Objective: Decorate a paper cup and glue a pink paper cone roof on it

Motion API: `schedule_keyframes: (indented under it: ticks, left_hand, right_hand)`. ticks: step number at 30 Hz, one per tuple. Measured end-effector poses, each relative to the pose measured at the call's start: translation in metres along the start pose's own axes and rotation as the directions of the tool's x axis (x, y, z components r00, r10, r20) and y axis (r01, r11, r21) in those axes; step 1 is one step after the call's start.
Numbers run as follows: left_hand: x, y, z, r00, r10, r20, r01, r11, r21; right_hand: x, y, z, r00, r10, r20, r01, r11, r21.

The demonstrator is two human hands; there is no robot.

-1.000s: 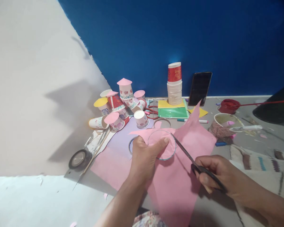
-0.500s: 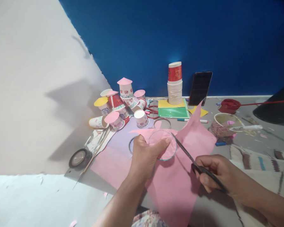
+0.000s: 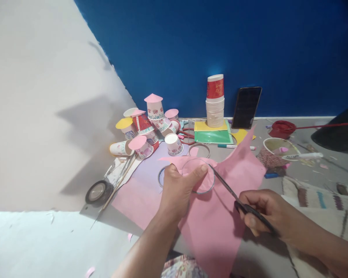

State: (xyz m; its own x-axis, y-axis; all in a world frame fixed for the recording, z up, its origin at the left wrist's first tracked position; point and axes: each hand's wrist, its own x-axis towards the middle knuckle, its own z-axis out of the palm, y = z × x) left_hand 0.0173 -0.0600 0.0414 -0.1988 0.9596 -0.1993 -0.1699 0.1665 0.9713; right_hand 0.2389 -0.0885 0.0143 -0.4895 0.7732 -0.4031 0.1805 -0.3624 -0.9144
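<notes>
My left hand [image 3: 176,185] grips a large sheet of pink paper [image 3: 211,227], its thumb pressed across a thin round outline [image 3: 214,179]. Whether that outline is drawn or a thin ring, I cannot tell. Black-handled scissors [image 3: 224,184] are in my right hand [image 3: 262,212], fingers closed round the handles. Their blades look nearly together and point up-left, with the tips at the circle's upper right edge. Partly behind my left hand lies a dark ring [image 3: 161,178], and a bangle-like ring [image 3: 209,151] rests beyond the paper.
Decorated paper cups with paper cone tops [image 3: 153,99] cluster at back left. A stack of cups [image 3: 215,112] stands on coloured sheets [image 3: 213,137] beside a leaning phone [image 3: 246,107]. A tape roll [image 3: 98,192] lies left; a twine-wrapped container [image 3: 274,160] stands right.
The circle and scissor tips have shifted slightly left and up, and my left thumb has moved a little with them. Both hands keep their hold.
</notes>
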Motion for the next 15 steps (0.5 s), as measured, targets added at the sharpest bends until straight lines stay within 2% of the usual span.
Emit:
schedule_keyframes:
  ticks: [8, 15]
  left_hand:
    - [-0.0014, -0.0012, 0.0036, 0.999, 0.042, -0.013, -0.042, 0.999, 0.001]
    - [-0.0028, -0.0007, 0.0051, 0.997, 0.06, 0.042, -0.058, 0.997, -0.047]
  right_hand:
    - [0.0008, 0.0102, -0.0032, 0.999, -0.032, 0.03, 0.031, 0.999, 0.006]
    - [0.0006, 0.0064, -0.0019, 0.998, -0.02, 0.059, 0.021, 1.0, -0.005]
